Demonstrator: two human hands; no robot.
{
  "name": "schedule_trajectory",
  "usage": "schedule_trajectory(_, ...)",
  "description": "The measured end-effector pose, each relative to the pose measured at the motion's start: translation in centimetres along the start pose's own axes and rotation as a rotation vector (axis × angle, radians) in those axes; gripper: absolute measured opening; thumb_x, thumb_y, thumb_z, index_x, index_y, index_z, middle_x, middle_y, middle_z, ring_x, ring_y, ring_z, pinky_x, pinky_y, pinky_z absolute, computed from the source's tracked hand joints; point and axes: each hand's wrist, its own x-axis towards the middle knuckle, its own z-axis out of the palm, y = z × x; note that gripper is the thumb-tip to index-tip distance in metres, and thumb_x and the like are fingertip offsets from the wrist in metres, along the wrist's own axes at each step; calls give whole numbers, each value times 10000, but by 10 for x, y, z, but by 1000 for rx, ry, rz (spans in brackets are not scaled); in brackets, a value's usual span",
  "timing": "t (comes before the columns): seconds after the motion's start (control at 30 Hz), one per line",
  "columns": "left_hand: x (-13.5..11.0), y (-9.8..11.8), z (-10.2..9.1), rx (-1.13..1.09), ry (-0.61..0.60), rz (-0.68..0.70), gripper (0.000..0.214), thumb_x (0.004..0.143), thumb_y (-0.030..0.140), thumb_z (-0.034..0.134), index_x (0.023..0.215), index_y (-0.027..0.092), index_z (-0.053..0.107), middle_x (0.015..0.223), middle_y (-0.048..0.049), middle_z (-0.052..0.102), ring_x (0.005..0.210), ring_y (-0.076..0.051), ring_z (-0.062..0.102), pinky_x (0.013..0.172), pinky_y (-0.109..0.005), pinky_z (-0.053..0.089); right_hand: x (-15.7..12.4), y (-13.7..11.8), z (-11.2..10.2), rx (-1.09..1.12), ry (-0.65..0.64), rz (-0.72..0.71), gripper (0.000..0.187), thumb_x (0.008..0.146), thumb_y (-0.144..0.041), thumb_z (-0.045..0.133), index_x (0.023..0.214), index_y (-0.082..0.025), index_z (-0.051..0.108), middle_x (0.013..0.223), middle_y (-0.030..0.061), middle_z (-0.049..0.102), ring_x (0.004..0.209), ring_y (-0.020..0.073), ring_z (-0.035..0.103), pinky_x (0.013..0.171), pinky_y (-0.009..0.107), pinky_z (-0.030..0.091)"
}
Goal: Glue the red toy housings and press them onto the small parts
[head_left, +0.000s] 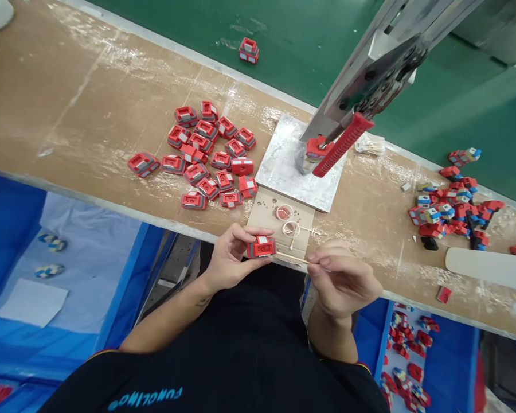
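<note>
My left hand (232,255) is closed around a small red plastic part (261,246) with a grey label, held at the bench's near edge. My right hand (344,278) pinches a thin wooden stick (291,257) whose tip points at the red part. Just beyond them lies a cardboard piece (266,215) with two small round caps (284,212) and a second stick on it. A pile of several similar red parts (210,155) lies further left on the bench.
A hand press with a red handle (343,144) stands on a metal plate (284,166), a red part under it. Mixed red and blue parts (451,203) lie at the right, next to a white flat strip (490,267). Blue bins (413,355) sit below the bench.
</note>
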Motion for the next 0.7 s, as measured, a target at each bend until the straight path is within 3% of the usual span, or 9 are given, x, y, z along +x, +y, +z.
schedule_trajectory(0.37,-4,0,-2,34,-4,-9,387,740,58,932,926,201,624,1170,-121,834,1108,-270,812,893,-356,693,-1,6,20,36,-120,4,205,907,-51,737,1003,-232,730,777,17,796,663,182,745,593,318,589)
schedule_trajectory(0.7,-4,1,-4,71,17,-30,383,733,95,948,920,202,631,1158,-143,830,1056,-287,820,867,-379,681,1,5,12,-133,-102,-55,272,872,-41,761,1021,-268,744,754,-18,789,619,185,735,577,335,593)
